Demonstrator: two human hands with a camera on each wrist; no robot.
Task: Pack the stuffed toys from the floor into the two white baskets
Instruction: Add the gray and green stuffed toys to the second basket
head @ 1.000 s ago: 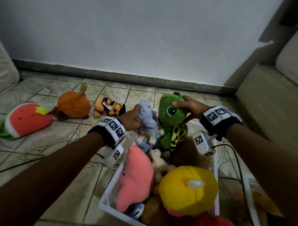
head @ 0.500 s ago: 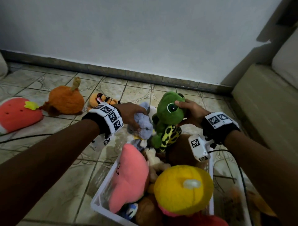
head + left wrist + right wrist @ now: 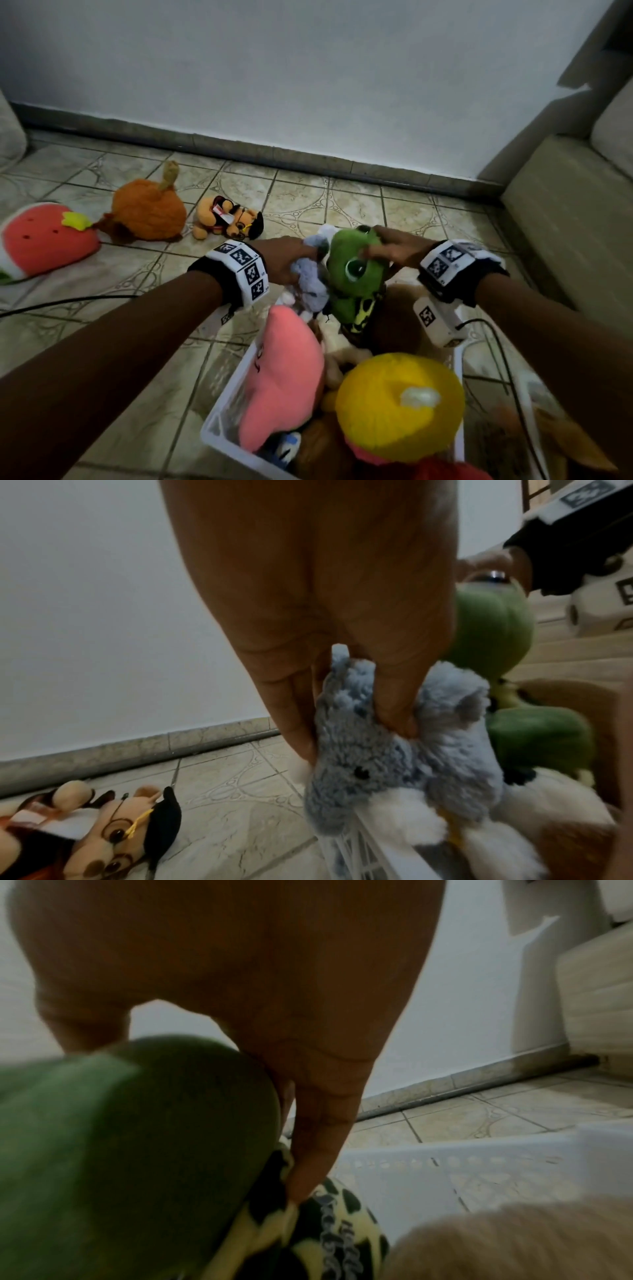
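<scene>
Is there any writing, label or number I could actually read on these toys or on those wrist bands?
Green frog toy: dark lettering on its yellow and black cloth, too blurred to read.
Small bear toy: a white tag, too small to read.
Wrist bands: black and white square codes only, with tiny unreadable marks beside them.
No legible words.

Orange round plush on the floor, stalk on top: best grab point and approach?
Take the orange round plush from above, fingers spread over its wide dome; its soft body should compress into a secure hold. The stalk is narrow and leans, so it is probably a weaker handle. Come in between the strawberry plush and bear plush beside it.
</scene>
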